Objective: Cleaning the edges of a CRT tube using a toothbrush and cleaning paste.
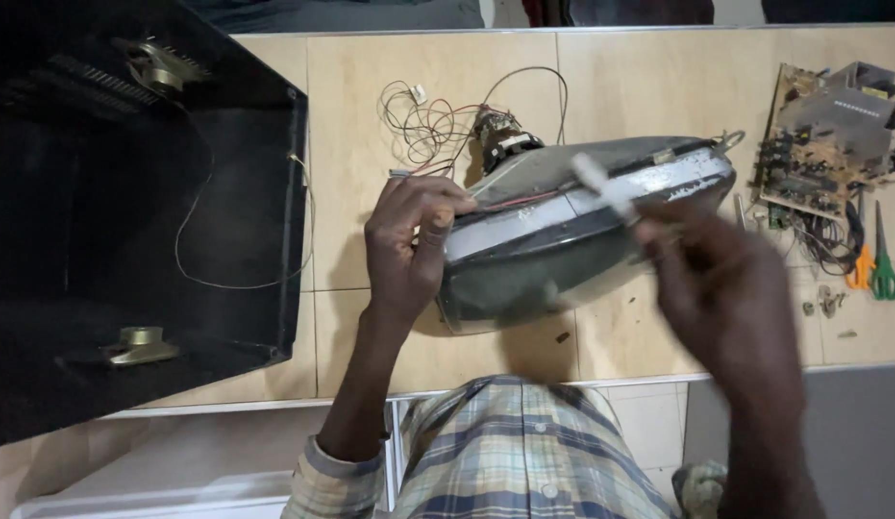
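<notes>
My left hand is closed over the left edge of the picture tube, fingers curled onto its metal band, holding it tilted on the tiled bench just in front of me. My right hand is raised in front of the tube's right side and blurred; it appears closed around a slim, pale-handled tool, though I cannot tell exactly how the fingers sit on it. Risk: the tube is propped on its curved face and steadied by one hand only, so if that grip slackens, I judge it could rock or roll toward the bench edge. Risk: the tool tip lies near the band and the red lead running along it; a slip could nick the lead or strike the glass. The neck with its coil points away from me and is exposed; a knock there would likely damage it. The loose bundle of thin wires trails from the neck across the bench and could snag on either hand. To my left the black cabinet shell lies open, a thin wire looping from it toward the tube, limiting room on that side. To my right sit a circuit board with a cable tangle, orange-handled cutters and green-handled scissors, crowding any sideways movement of the tube.
</notes>
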